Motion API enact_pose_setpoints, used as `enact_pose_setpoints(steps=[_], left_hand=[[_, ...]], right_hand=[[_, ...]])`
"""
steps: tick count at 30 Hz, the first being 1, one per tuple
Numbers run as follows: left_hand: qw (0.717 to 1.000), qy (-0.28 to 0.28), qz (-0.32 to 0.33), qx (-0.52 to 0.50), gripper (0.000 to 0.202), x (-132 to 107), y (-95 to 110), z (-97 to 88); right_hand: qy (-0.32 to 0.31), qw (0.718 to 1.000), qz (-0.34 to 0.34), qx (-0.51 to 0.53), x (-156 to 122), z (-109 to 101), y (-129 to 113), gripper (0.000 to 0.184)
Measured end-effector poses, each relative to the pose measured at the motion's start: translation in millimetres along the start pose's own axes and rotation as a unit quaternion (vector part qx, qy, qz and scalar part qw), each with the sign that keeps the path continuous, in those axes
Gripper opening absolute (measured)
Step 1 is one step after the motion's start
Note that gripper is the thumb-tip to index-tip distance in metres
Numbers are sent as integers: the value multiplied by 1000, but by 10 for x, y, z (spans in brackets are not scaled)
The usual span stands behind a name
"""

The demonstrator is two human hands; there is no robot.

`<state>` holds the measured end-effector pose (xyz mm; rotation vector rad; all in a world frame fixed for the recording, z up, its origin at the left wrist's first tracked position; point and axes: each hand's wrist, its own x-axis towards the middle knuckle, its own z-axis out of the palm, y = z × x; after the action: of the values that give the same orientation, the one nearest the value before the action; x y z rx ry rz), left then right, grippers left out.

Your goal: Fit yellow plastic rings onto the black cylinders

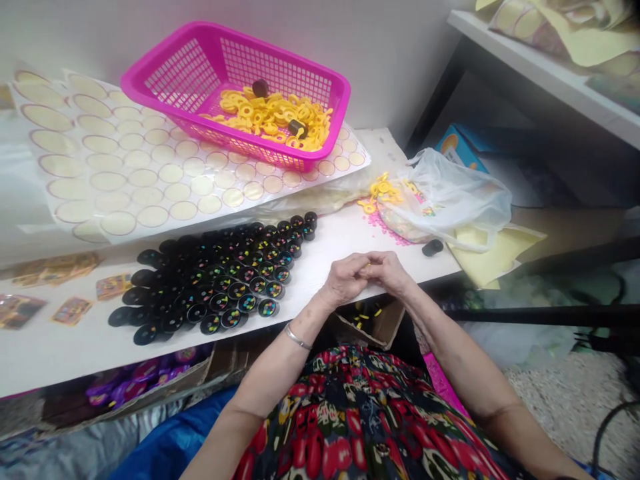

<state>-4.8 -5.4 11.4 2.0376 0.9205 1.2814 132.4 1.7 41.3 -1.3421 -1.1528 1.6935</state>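
Right in the middle, the left hand and the right hand meet just above the table edge. Their fingertips are pressed together, pinching a tiny yellow bit. At the top, a pink basket holds yellow rings. A clear bag lies at right. Black caps sit in rows at left. The little cards are too blurry to read.

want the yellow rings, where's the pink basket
In the head view the pink basket sits at the back of the table, left of centre, on the sticker sheet, behind the black caps.
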Motion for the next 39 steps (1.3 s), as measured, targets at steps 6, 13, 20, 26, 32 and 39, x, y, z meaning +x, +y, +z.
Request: enact_pose_setpoints(steps=[6,13,20,26,32,39], left_hand=[[1000,1,-20,-9,7,4,-33,1],[1000,-4,18,-2,11,-31,-68,33],[999,-8,42,0,30,12,-12,32],[985,26,92,140,39,-400,233,-162],[922,197,9,333,20,-1273,599,-605],[840,341,-208,366,22,-1521,628,-910]], right_hand=[[-65,995,-33,-71,-43,-66,-57,42],[-69,992,-28,-103,-6,-102,-90,37],[48,998,-41,-26,-62,34,-13,31],[-87,996,-34,15,-560,-151,146,53],[-124,988,18,-92,-710,-176,249,52],[-135,800,-19,-584,-647,15,273,31]])
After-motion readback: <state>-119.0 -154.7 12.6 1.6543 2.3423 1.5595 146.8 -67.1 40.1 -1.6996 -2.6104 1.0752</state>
